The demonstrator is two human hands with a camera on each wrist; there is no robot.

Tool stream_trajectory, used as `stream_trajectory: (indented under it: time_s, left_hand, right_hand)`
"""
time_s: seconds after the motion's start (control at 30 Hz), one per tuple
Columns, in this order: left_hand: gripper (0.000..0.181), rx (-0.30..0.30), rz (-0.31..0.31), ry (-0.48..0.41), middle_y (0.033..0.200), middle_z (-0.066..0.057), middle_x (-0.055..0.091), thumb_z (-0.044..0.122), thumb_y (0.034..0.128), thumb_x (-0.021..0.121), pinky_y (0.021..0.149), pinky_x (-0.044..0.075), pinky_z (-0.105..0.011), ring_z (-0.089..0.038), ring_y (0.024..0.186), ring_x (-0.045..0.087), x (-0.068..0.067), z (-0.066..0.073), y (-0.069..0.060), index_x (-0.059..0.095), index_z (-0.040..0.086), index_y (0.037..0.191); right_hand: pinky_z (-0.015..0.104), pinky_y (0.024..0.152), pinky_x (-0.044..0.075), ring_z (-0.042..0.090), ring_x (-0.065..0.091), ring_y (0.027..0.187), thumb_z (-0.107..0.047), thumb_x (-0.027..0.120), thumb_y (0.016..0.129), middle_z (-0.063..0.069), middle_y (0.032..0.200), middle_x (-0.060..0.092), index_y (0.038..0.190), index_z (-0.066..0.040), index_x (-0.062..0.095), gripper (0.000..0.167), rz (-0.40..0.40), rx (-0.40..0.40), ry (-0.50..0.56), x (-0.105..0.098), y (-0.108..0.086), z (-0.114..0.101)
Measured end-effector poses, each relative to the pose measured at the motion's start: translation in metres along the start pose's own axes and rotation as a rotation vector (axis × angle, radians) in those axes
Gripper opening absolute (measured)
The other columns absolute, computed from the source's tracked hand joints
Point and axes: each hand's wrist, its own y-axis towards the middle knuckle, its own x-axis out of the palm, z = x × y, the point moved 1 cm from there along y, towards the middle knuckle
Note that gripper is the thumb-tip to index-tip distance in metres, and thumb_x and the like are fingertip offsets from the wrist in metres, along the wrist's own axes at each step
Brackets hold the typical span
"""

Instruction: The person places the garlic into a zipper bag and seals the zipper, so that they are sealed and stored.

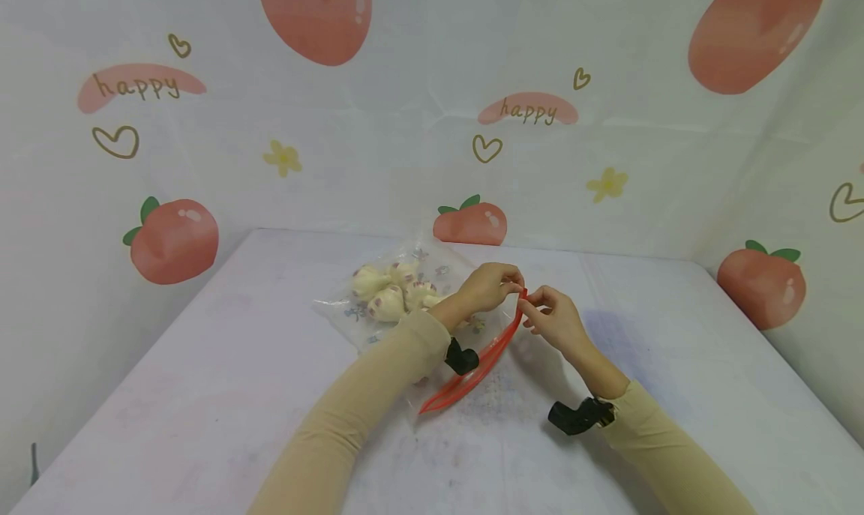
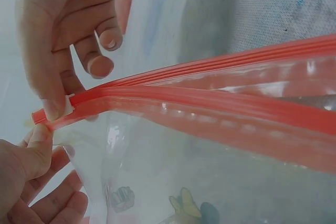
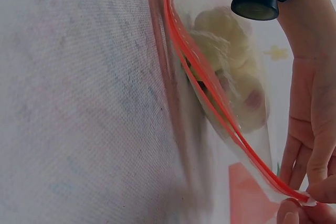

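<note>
A clear printed zip bag (image 1: 442, 264) lies on the table with several garlic bulbs (image 1: 387, 303) inside. Its red zip strip (image 1: 482, 365) runs along the near right side, and the two halves stand apart over most of their length. At the far end, my left hand (image 1: 487, 286) pinches the zip's corner between thumb and fingers. Close beside it, my right hand (image 1: 555, 321) pinches a small white slider (image 2: 69, 104) on the strip, its other fingers loosely bent. In the right wrist view the garlic shows blurred through the film.
The white table (image 1: 223, 395) has faint bluish stains. Behind it hangs a white cloth backdrop (image 1: 405, 140) printed with fruit, hearts and "happy". Black wrist cameras (image 1: 574, 416) sit on both wrists, the left one close to the red strip.
</note>
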Motion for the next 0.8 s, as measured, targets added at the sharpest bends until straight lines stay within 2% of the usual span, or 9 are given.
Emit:
stream_trajectory:
  time_s: [0.23, 0.53, 0.8]
  left_hand:
    - [0.011, 0.013, 0.016, -0.03, 0.104, -0.006, 0.068, 0.016, 0.0929, 0.057, 0.087, 0.05, -0.027, -0.02, 0.104, 0.063, -0.0011, -0.002, -0.0004, 0.066, 0.009, 0.094]
    - [0.011, 0.015, 0.02, -0.045, 0.105, -0.006, 0.068, 0.015, 0.093, 0.057, 0.088, 0.05, -0.028, -0.02, 0.104, 0.063, -0.0027, -0.0007, -0.0019, 0.065, 0.008, 0.094]
    - [0.011, 0.004, 0.037, -0.052, 0.105, -0.005, 0.068, 0.016, 0.0928, 0.057, 0.088, 0.05, -0.028, -0.02, 0.103, 0.063, -0.0022, -0.0017, -0.0009, 0.065, 0.009, 0.093]
  right_hand:
    - [0.02, 0.052, 0.051, 0.009, 0.063, 0.056, -0.014, 0.062, 0.09, 0.026, 0.092, 0.067, 0.089, 0.007, 0.056, 0.022, -0.03, -0.038, -0.026, -0.0012, -0.0025, -0.0012]
    - [0.021, 0.051, 0.051, 0.011, 0.063, 0.056, -0.016, 0.063, 0.089, 0.025, 0.09, 0.068, 0.089, 0.007, 0.058, 0.023, -0.057, -0.049, -0.041, -0.002, -0.0037, -0.001]
    - [0.021, 0.052, 0.051, 0.013, 0.064, 0.059, -0.014, 0.063, 0.089, 0.021, 0.086, 0.066, 0.088, 0.007, 0.057, 0.022, -0.072, -0.027, -0.046, -0.0026, -0.0045, -0.0008]
